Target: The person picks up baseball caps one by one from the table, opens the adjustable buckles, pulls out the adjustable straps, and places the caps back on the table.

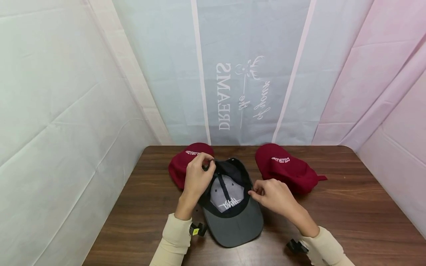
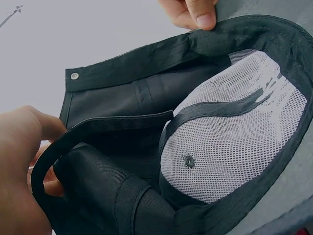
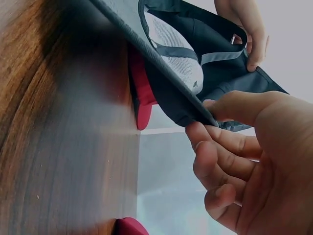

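Observation:
A dark grey baseball cap [image 1: 233, 229] is held with its hollow inside up and its brim toward the person. White mesh lining [image 2: 220, 137] and a dark inner strip show inside it. My left hand [image 1: 199, 175] pinches the cap's back edge near the strap, which curves past the fingers in the left wrist view. At the cap's right edge, my right hand [image 1: 274, 195] pinches the sweatband between thumb and forefinger, clearly seen in the right wrist view. A snap stud shows on the loose back end of the band.
Behind the left hand lies a red cap [image 1: 179, 166] with white lettering, partly hidden. Another red cap [image 1: 289, 171] sits at the back right, its strap pointing right. The brown wooden table [image 1: 359, 221] meets a pale cloth backdrop [image 1: 173, 92] at its far edge.

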{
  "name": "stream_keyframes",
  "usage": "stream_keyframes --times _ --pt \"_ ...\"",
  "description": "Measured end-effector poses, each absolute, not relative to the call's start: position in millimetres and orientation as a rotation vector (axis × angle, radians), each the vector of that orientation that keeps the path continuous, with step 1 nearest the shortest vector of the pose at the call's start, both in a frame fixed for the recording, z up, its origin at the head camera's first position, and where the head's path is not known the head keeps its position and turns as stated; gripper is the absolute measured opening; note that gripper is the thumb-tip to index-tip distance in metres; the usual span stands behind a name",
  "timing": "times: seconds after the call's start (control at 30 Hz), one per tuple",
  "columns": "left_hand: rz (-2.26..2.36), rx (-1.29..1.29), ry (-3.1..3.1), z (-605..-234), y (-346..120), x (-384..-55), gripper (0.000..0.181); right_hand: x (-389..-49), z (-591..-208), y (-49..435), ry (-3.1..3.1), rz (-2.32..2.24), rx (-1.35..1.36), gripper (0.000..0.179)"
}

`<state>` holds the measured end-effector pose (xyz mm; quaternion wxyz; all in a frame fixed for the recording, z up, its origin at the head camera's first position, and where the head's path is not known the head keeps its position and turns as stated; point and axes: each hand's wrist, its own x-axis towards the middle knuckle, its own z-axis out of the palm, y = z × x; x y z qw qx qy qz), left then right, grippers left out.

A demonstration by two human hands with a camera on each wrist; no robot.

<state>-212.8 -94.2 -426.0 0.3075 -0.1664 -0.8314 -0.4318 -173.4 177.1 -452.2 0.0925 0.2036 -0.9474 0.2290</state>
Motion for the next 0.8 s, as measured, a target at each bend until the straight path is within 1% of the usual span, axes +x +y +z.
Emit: stream_keyframes --times 0.6,0.8 --pt "-1.162 -0.435 -2.147 -425.2 -98.1 -212.6 0.006 -181.7 -436.7 182.5 -2.694 0.837 0.596 0.011" --pt "-1.161 -0.427 -2.132 -424.0 -99.7 -212.4 0.007 -185.7 -432.1 184.0 -2.65 0.827 0.602 0.012"
